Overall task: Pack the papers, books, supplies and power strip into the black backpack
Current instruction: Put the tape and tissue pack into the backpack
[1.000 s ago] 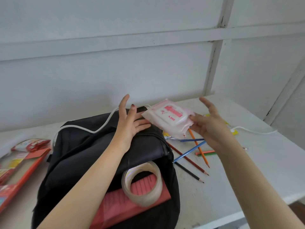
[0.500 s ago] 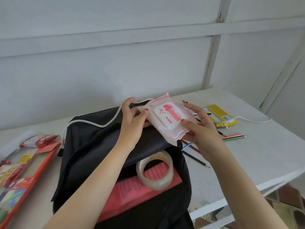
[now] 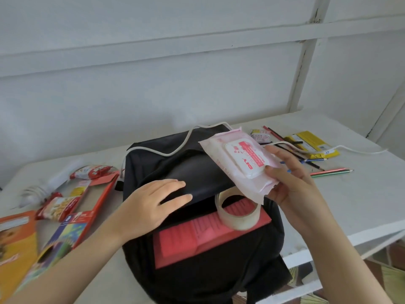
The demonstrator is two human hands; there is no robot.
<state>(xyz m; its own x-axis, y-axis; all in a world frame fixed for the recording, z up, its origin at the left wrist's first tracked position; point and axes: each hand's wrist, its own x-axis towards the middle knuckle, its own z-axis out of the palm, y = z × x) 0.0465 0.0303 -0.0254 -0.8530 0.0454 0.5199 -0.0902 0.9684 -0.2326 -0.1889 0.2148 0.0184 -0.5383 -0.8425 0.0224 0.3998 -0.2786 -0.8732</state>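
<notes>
The black backpack (image 3: 175,163) lies on the white table (image 3: 361,207), its mouth open toward me. Inside the opening sit a red book (image 3: 197,240) and a roll of clear tape (image 3: 238,213) on top of it. My right hand (image 3: 291,183) grips a pink pack of wet wipes (image 3: 236,161) just above the opening. My left hand (image 3: 151,205) rests flat on the bag's upper flap, fingers straight. A white cable (image 3: 182,145) runs over the back of the bag.
Coloured pencils (image 3: 331,172) and a yellow packet (image 3: 313,143) lie at the right rear. At the left are a red pencil box (image 3: 87,207), snack packets (image 3: 92,172) and an orange book (image 3: 13,242). The table's front edge is close on the right.
My left hand let go of the wipes and moved down onto the bag's flap. My right hand alone now holds the pack, shifted right above the opening.
</notes>
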